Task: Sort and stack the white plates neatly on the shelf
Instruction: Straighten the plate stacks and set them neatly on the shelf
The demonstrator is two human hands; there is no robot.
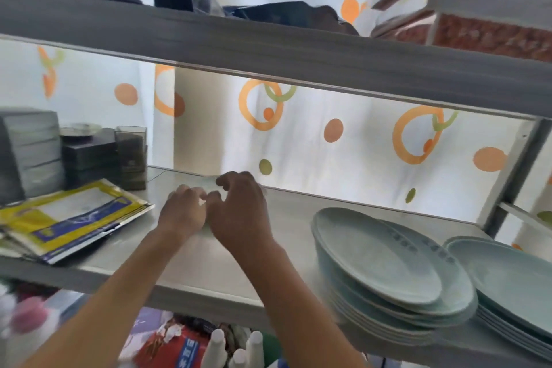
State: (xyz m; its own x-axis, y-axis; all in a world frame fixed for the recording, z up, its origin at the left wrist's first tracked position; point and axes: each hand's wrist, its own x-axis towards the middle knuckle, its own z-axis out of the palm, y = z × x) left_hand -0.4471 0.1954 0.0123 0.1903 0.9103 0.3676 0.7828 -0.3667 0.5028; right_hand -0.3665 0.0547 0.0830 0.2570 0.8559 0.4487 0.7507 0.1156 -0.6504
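**Inspector A:** Start with the biggest item.

**Inspector B:** Grey shelf (298, 218), with a patterned curtain (328, 143) behind it. Both forearms reach in over its front edge to the middle of the board.

**A:** Hands?

**B:** Left hand (183, 209) and right hand (239, 209) touch side by side, fingers curled. Something pale shows between them; whether either hand grips it, I cannot tell.

**A:** Plates?

**B:** Large stack of plates (388, 266) on the shelf's right, the top ones tilted. A second stack (513, 287) sits just beside it at the frame edge. Both well apart from the hands.

**A:** Left end?

**B:** Yellow and blue packets (68, 218) lying flat; dark boxes (89, 158) stacked behind them.
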